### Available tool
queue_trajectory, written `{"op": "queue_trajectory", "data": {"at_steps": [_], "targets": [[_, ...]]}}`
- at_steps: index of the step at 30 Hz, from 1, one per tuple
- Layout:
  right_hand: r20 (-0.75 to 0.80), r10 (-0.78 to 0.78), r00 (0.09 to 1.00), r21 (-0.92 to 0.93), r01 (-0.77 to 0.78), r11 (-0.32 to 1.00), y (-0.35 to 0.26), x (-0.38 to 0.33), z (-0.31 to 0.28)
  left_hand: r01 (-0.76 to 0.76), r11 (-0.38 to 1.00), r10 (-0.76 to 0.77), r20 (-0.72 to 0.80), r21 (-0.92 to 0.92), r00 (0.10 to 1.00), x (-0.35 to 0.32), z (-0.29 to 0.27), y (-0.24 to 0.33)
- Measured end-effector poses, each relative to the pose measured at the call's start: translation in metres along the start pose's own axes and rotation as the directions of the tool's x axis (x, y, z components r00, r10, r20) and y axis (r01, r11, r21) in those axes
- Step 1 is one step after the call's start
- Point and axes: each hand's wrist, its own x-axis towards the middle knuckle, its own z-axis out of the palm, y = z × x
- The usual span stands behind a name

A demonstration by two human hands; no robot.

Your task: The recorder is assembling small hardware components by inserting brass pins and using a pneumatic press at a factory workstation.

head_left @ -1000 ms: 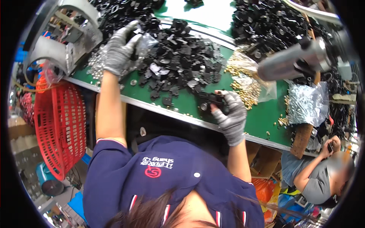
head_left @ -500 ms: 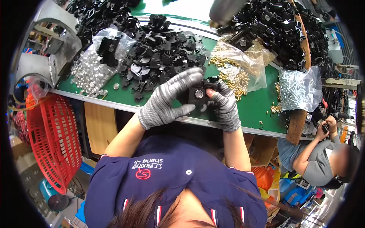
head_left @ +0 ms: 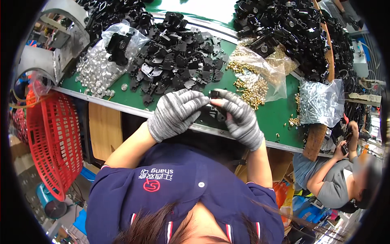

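We pinch one small black plastic fitting between our grey-gloved left hand and right hand, above the green worktop's near edge. Beyond, the heap of loose black parts and bagged brass screws look largely unworked.

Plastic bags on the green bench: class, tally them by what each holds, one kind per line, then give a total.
Bag of shiny silver round parts: 1
Bag of brass-coloured screws: 1
Bag of silver screws: 1
Total: 3 bags
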Motion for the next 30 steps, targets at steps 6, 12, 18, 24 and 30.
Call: {"op": "queue_trajectory", "data": {"at_steps": [6, 12, 18, 24, 30], "targets": [[-0.067, 0.284, 0.956, -0.311, -0.291, 0.905, -0.005, 0.047, -0.013, -0.005, 0.997, 0.005, 0.010, -0.073, 1.000, -0.003, -0.001, -0.004], [0.012, 0.232, 0.973, -0.623, -0.174, 0.763, 0.022, 0.069, 0.006, 0.046, 0.998, -0.046, 0.000, -0.043, 0.999, 0.000, -0.005, 0.001], [-0.266, 0.144, 0.953, 0.141, -0.110, 0.984, -0.005, 0.035, -0.014, 0.231, 0.795, -0.317, -0.060, -0.561, 0.947, 0.011, -0.027, 0.016], [-0.232, -0.079, 0.969, -0.032, 0.074, 0.997, -0.036, 0.024, -0.011, 0.310, 0.613, -0.227, 0.214, -0.727, 0.950, 0.033, -0.025, 0.010], [-0.168, 0.262, 0.950, 0.007, -0.264, 0.964, -0.028, -0.002, -0.017, 0.040, 0.902, -0.059, -0.032, -0.430, 0.998, 0.034, -0.004, 0.014]]}}
